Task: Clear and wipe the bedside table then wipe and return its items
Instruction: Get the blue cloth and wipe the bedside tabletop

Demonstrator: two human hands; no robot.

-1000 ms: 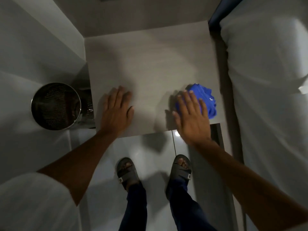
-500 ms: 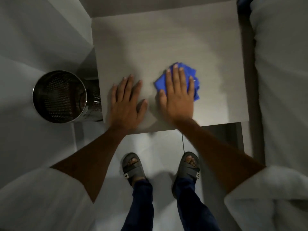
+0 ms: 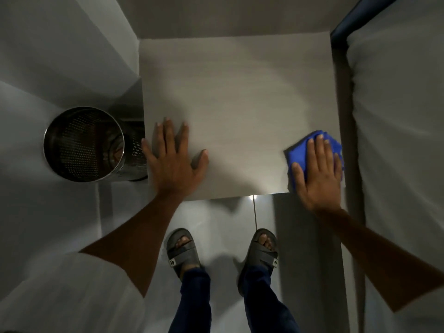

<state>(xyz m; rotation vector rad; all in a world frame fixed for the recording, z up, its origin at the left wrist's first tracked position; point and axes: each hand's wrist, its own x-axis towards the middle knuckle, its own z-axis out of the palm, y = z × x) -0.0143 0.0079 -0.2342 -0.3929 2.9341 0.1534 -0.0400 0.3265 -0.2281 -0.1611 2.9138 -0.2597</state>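
Note:
The bedside table [image 3: 240, 97] has a pale grey square top with nothing standing on it. A crumpled blue cloth [image 3: 298, 152] lies at its front right corner, pressed flat under my right hand [image 3: 317, 174], whose fingers are spread over it. My left hand [image 3: 171, 162] rests palm down with fingers apart on the front left corner of the top and holds nothing.
A perforated metal bin [image 3: 84, 144] stands on the floor against the table's left side. A bed with a white sheet [image 3: 396, 140] runs along the right. My feet in dark sandals [image 3: 183, 251] stand on the tiled floor in front of the table.
My right hand has slid the blue cloth from the middle front of the top to the front right corner. My left hand stays on the front left corner.

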